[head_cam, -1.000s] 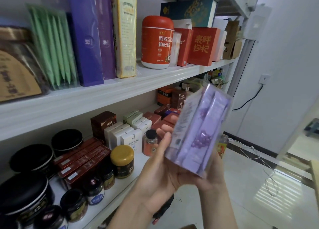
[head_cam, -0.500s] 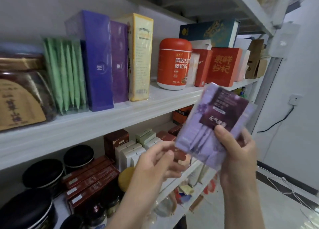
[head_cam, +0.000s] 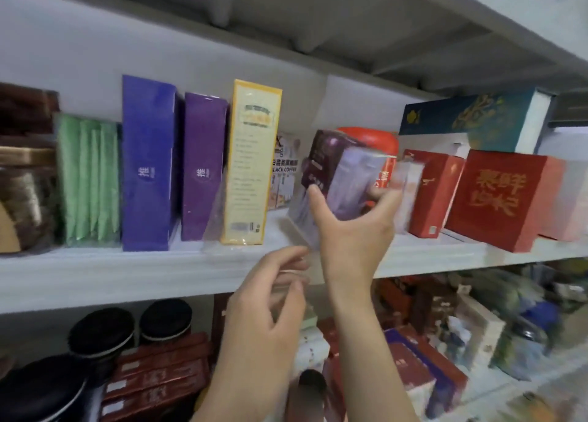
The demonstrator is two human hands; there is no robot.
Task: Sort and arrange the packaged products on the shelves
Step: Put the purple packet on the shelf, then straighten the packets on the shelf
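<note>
Now your right hand (head_cam: 353, 231) grips the purple packet (head_cam: 337, 173) at frame centre, long axis upright, just right of the yellow box (head_cam: 251, 161). Your left hand (head_cam: 270, 300) hangs open below, farther from the shelf (head_cam: 127, 272).

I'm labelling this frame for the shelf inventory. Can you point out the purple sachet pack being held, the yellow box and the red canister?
purple sachet pack (head_cam: 345, 180): head view, clear front face.
yellow box (head_cam: 248, 164): head view, printed side panel.
red canister (head_cam: 383, 140): head view, lid's upper right.
</note>
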